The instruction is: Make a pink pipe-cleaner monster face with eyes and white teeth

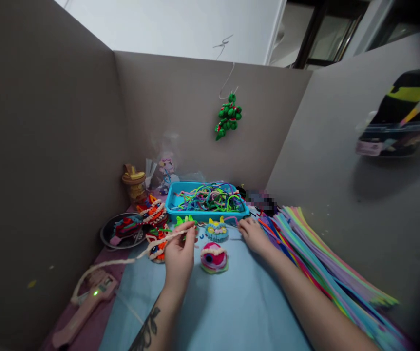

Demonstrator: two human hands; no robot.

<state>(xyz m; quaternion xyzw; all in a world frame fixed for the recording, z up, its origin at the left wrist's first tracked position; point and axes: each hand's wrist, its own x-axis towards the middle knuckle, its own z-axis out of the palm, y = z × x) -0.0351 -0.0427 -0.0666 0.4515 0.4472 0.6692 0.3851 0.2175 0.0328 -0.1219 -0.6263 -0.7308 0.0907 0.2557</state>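
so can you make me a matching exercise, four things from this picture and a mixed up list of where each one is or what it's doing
Things
1. cream strip
2. tray
3. green ornament
4. pink tool

Places and states
A. hanging by the back wall
B. showing a lit green light
C. held in the left fingers
D. holding tangled stems

Pairs: 1-C, 2-D, 3-A, 4-B

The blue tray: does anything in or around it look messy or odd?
Strands inside the tray lie in a tangle, unlike the long strips at right; small blue bits lie loose just in front.
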